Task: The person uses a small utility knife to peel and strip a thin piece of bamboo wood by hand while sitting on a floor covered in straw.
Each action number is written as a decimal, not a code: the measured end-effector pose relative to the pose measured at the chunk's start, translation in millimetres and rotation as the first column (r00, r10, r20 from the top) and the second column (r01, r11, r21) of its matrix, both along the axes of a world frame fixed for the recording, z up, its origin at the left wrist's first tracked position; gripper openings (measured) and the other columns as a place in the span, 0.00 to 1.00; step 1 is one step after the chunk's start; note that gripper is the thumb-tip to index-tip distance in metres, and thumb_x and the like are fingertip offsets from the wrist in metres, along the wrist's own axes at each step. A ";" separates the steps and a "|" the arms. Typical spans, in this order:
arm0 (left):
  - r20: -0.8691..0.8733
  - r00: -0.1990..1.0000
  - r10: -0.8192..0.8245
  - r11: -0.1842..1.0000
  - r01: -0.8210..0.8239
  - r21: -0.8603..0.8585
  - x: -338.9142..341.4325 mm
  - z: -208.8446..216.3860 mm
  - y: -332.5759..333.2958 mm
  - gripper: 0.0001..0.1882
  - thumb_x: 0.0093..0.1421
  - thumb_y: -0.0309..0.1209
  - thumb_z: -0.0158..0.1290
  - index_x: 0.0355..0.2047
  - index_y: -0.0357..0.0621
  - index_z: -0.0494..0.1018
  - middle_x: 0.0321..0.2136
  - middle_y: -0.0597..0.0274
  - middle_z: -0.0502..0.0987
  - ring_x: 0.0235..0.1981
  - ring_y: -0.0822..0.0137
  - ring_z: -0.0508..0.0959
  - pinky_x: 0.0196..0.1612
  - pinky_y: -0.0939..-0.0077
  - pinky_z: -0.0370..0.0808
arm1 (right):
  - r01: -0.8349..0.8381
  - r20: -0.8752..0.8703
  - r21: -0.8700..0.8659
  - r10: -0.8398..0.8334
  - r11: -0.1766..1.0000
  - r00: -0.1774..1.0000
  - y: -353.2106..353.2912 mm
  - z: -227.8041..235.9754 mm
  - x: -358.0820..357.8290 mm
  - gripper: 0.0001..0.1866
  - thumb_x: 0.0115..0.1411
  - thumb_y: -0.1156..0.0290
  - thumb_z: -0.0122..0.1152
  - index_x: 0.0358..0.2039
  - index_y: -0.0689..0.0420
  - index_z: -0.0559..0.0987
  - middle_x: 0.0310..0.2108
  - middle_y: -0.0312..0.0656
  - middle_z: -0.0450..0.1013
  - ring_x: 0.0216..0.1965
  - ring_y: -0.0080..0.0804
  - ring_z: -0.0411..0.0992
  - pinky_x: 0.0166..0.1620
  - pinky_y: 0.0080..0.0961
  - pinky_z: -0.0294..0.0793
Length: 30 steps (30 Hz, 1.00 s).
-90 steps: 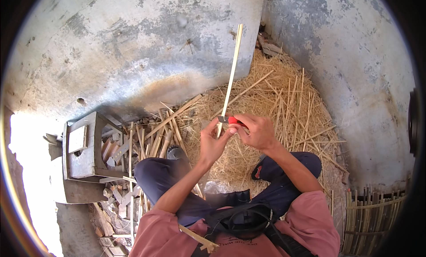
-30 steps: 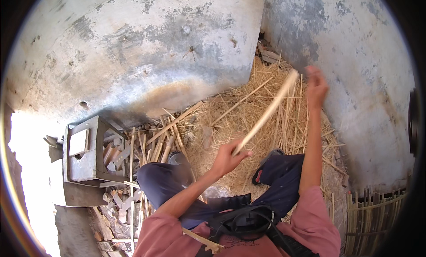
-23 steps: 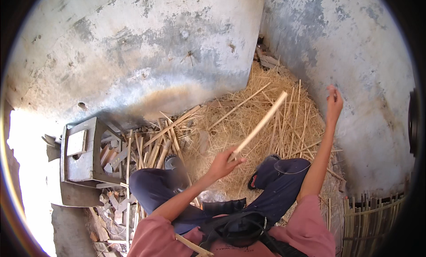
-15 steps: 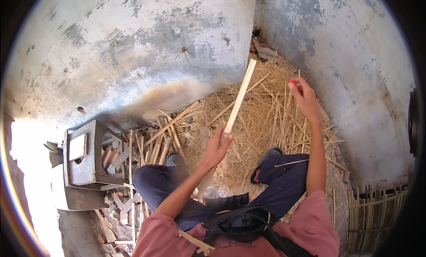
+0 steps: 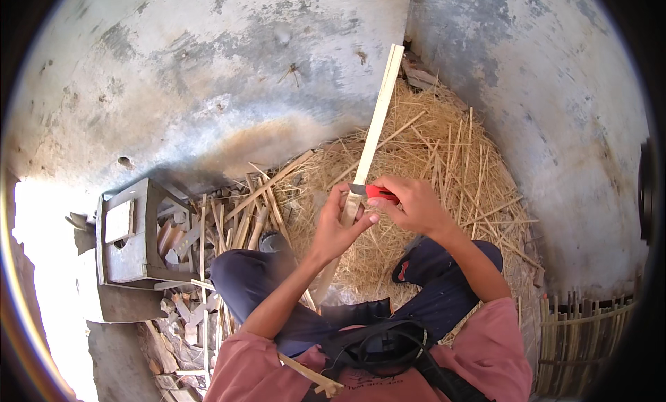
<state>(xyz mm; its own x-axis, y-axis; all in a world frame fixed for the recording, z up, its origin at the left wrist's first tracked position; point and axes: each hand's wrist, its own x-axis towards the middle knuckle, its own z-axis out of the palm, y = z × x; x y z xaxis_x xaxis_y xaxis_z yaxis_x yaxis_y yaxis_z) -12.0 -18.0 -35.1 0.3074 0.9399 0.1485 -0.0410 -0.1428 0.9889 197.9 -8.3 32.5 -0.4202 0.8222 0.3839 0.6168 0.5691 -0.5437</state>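
A long pale strip of split wood, perhaps bamboo (image 5: 378, 121), slants up and away from my lap. My left hand (image 5: 335, 228) grips it around its lower part, fingers wrapped and thumb on the near side. In my right hand (image 5: 415, 206) is a red-handled knife (image 5: 379, 192), held closed in the fingers. Its short dark blade lies across the strip just above my left hand and touches it. The strip's lower end runs down beside my left leg.
Shavings and thin strips (image 5: 416, 152) cover the floor ahead. Left stands a weathered wooden box (image 5: 132, 235) among sticks and scraps. Plastered walls (image 5: 229, 76) meet in the far corner. A slatted basket-like piece (image 5: 590, 339) stands at the right. A wood piece (image 5: 312, 374) lies against my shirt.
My right hand has come in from the far right with the knife, and its blade now meets the strip. The strip, in my left hand, reaches slightly farther up.
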 end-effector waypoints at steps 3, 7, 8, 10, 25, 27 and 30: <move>0.101 0.995 -0.009 1.000 0.007 0.016 -1.4 -0.1 -1.4 0.35 0.60 0.30 0.71 0.62 0.42 0.64 0.39 0.67 0.78 0.39 0.78 0.75 0.41 0.78 0.75 | -0.004 -0.078 -0.042 0.000 0.999 0.997 -0.2 -6.6 -5.3 0.15 0.64 0.61 0.69 0.43 0.59 0.82 0.32 0.45 0.80 0.30 0.42 0.81 0.34 0.34 0.78; 0.121 0.992 -0.025 1.000 0.026 -0.010 -4.6 0.7 -3.0 0.37 0.61 0.28 0.70 0.65 0.43 0.61 0.42 0.66 0.78 0.40 0.80 0.74 0.42 0.80 0.74 | -0.030 -0.092 -0.010 0.029 0.999 0.995 -1.4 -14.0 -6.7 0.14 0.64 0.60 0.70 0.43 0.56 0.83 0.33 0.42 0.82 0.31 0.41 0.82 0.34 0.33 0.80; 0.127 0.992 -0.021 1.000 0.023 -0.011 -4.4 1.9 -3.6 0.38 0.61 0.28 0.70 0.65 0.43 0.60 0.42 0.66 0.79 0.39 0.80 0.75 0.41 0.81 0.74 | -0.049 -0.083 0.012 0.050 0.999 0.995 -1.9 -16.9 -6.6 0.14 0.63 0.60 0.70 0.43 0.56 0.84 0.33 0.42 0.82 0.31 0.41 0.82 0.33 0.33 0.80; 0.127 0.992 -0.025 0.998 0.032 -0.055 -4.6 6.6 -5.0 0.38 0.61 0.27 0.69 0.66 0.43 0.59 0.42 0.65 0.79 0.38 0.80 0.76 0.39 0.82 0.74 | -0.050 -0.093 0.015 0.052 0.999 0.994 -3.4 -23.4 -6.5 0.14 0.63 0.60 0.70 0.43 0.56 0.84 0.34 0.43 0.82 0.31 0.41 0.83 0.34 0.33 0.80; 0.212 0.976 -0.053 0.997 0.063 -0.040 -4.0 -1.5 -2.6 0.31 0.63 0.23 0.67 0.61 0.42 0.61 0.43 0.61 0.80 0.46 0.74 0.80 0.47 0.77 0.79 | -0.048 -0.184 0.021 0.052 0.999 0.982 -7.3 -36.4 -10.7 0.15 0.61 0.63 0.71 0.44 0.58 0.85 0.35 0.44 0.83 0.30 0.39 0.83 0.33 0.30 0.80; 0.223 0.973 -0.050 0.997 0.064 -0.054 -3.3 -1.2 -3.3 0.30 0.64 0.23 0.66 0.60 0.42 0.61 0.43 0.61 0.80 0.45 0.74 0.80 0.47 0.77 0.79 | -0.042 -0.185 0.027 0.047 0.999 0.982 -7.5 -36.1 -11.4 0.15 0.61 0.63 0.72 0.44 0.58 0.85 0.34 0.43 0.83 0.30 0.39 0.83 0.33 0.30 0.80; 0.220 0.975 -0.044 0.996 0.058 -0.060 -2.8 -1.2 -4.5 0.29 0.64 0.24 0.66 0.59 0.42 0.62 0.43 0.62 0.80 0.45 0.74 0.80 0.46 0.77 0.78 | -0.030 -0.192 0.027 0.035 0.999 0.981 -8.2 -35.0 -13.0 0.15 0.61 0.62 0.72 0.43 0.58 0.86 0.34 0.43 0.84 0.29 0.38 0.82 0.32 0.30 0.80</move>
<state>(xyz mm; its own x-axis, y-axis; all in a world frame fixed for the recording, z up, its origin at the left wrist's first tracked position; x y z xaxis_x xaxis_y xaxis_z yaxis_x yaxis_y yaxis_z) -14.8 -22.5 -36.3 0.3223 0.9338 0.1553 -0.2623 -0.0695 0.9625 184.9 -16.5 -2.5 -0.3628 0.7990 0.4796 0.4826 0.6013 -0.6367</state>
